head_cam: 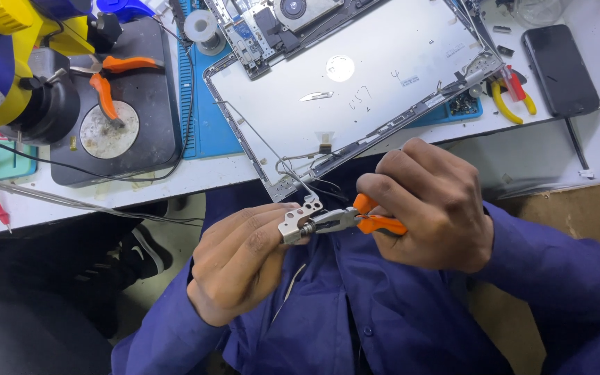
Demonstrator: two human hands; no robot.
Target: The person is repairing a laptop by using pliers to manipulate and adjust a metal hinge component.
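Between both hands, the hinge bracket [298, 221] sits in the pliers [355, 220].

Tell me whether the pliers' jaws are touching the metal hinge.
Touching: head view shows the orange-handled pliers gripping the metal hinge held by the left hand.

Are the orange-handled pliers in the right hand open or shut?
Shut: the pliers clamp the metal hinge that the left hand holds.

Bare matt metal hinge [298, 223] — pliers [355, 221] with glossy orange plastic grips — smooth silver laptop lid [355, 90].
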